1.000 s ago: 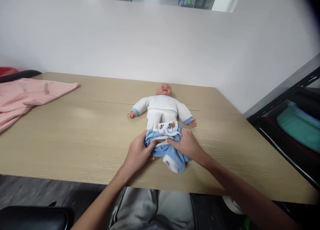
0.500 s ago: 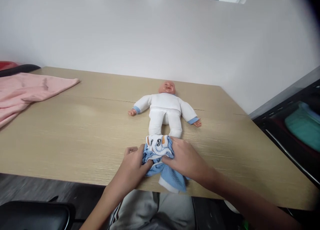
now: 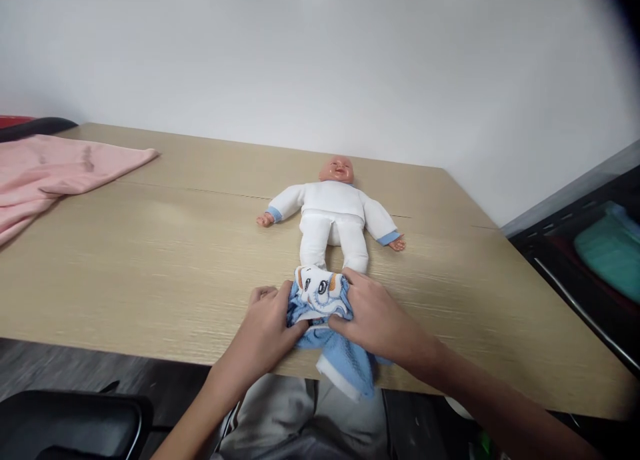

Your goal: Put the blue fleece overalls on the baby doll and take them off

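Observation:
A baby doll (image 3: 334, 200) in a white suit with blue cuffs lies on its back, head toward the wall and legs toward me. At its feet is a bunched blue and white baby garment (image 3: 323, 297) with an embroidered cartoon face. My left hand (image 3: 270, 327) grips the garment's left side, thumb on top. On the other side my right hand (image 3: 375, 313) pinches it the same way. A white-edged blue flap hangs down at the table's near edge. The doll's feet are hidden behind the garment.
The wooden table (image 3: 175, 267) reaches to a pale wall. A pink cloth (image 3: 75, 167) lies at the left, with a black and red item behind it. To the right, a black rack (image 3: 550, 260) holds teal fabric. A black chair (image 3: 70, 423) stands at lower left.
My view has tilted slightly downward. Both hands keep their hold on the garment at the doll's feet, with hardly any shift. The doll lies as before.

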Demonstrator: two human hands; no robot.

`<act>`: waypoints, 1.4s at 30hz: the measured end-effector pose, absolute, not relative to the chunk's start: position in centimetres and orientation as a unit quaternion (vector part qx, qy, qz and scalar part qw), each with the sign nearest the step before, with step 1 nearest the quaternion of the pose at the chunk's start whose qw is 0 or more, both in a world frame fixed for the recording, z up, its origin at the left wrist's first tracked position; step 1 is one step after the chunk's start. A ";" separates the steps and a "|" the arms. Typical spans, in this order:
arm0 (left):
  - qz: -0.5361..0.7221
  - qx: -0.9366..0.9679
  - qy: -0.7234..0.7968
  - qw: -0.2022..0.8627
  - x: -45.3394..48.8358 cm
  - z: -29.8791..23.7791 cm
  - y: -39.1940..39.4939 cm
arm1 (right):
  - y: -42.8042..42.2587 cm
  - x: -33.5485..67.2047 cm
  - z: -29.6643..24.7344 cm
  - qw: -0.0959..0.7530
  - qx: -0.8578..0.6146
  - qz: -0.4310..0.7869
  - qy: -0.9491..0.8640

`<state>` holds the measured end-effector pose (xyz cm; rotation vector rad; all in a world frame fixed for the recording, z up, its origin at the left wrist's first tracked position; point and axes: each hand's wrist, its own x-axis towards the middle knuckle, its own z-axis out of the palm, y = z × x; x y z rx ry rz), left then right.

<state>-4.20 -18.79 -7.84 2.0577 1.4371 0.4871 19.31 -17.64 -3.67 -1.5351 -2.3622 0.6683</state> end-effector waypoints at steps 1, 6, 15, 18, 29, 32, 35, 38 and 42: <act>0.185 0.779 0.532 0.276 -4.1 -8.1 -18.8 | -17.7 19.3 -3.8 0.129 -0.533 0.228 -0.805; 0.223 0.794 0.516 0.233 -3.5 -9.4 -18.6 | -17.9 19.2 -4.6 0.176 -0.529 0.251 -0.791; 0.366 0.680 0.489 0.406 -4.9 -10.2 -17.7 | -16.7 20.2 -6.3 0.313 -0.439 0.329 -0.775; 0.382 0.687 0.485 0.383 -5.2 -9.4 -16.7 | -15.2 20.4 -6.6 0.339 -0.436 0.301 -0.778; 0.266 0.757 0.329 0.498 -6.4 -4.5 -10.2 | -10.2 23.8 -6.3 0.290 -0.420 0.371 -0.776; 0.242 0.735 0.308 0.554 -6.4 -3.8 -9.7 | -10.5 25.6 -6.7 0.310 -0.429 0.402 -0.748; 0.246 0.721 0.323 0.562 -6.3 -4.1 -9.1 | -10.7 27.6 -6.8 0.313 -0.415 0.478 -0.708; 0.233 0.738 0.345 0.531 -6.2 -4.4 -8.4 | -10.6 29.5 -7.2 0.291 -0.390 0.547 -0.681; 0.245 0.802 0.389 0.381 -5.4 -3.6 -7.9 | -10.7 30.7 -9.1 0.310 -0.391 0.577 -0.646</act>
